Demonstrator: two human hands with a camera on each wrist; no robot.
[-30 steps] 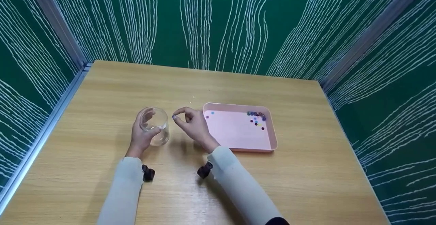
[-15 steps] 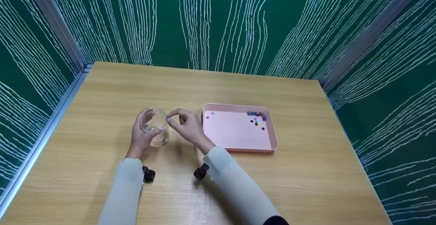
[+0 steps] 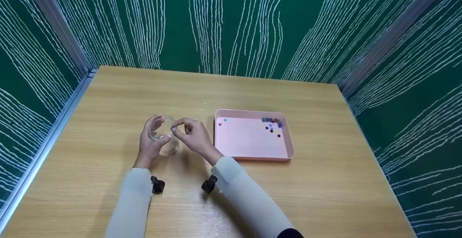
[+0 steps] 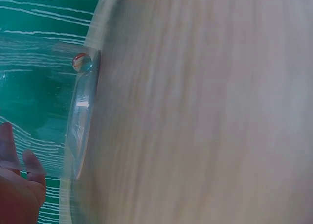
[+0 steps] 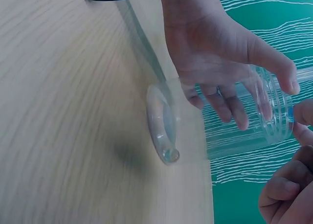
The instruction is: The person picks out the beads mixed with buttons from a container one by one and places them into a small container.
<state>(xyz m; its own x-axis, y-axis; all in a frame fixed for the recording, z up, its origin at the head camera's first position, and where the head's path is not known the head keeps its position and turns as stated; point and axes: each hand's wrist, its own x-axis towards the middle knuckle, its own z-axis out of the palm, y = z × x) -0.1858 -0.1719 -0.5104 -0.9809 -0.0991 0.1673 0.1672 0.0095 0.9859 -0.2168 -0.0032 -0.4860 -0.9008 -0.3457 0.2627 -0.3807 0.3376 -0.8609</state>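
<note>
My left hand (image 3: pixel 149 142) grips a clear jar (image 3: pixel 169 147) round its side, thumb on the near side. A small glass marble (image 4: pixel 82 62) with an orange streak lies inside at the jar's bottom; the right wrist view shows this marble (image 5: pixel 171 156) too. My right hand (image 3: pixel 195 137) pinches a small blue ball (image 5: pixel 290 114) between thumb and forefinger at the jar's mouth, its other fingers curled. Fingertips cover most of that ball, so whether it is a marble or a bead is unclear.
A shallow pink tray (image 3: pixel 249 144) stands right of my right hand. Several dark marbles (image 3: pixel 270 120) line its far right corner, with small coloured beads (image 3: pixel 271 131) near them. Two more beads (image 3: pixel 222 122) lie at its far left. Tiny white specks (image 3: pixel 203 106) dot the table behind.
My right hand has moved left from beside the tray to the jar's mouth, still pinching the small blue ball. The left hand and jar have hardly moved.
</note>
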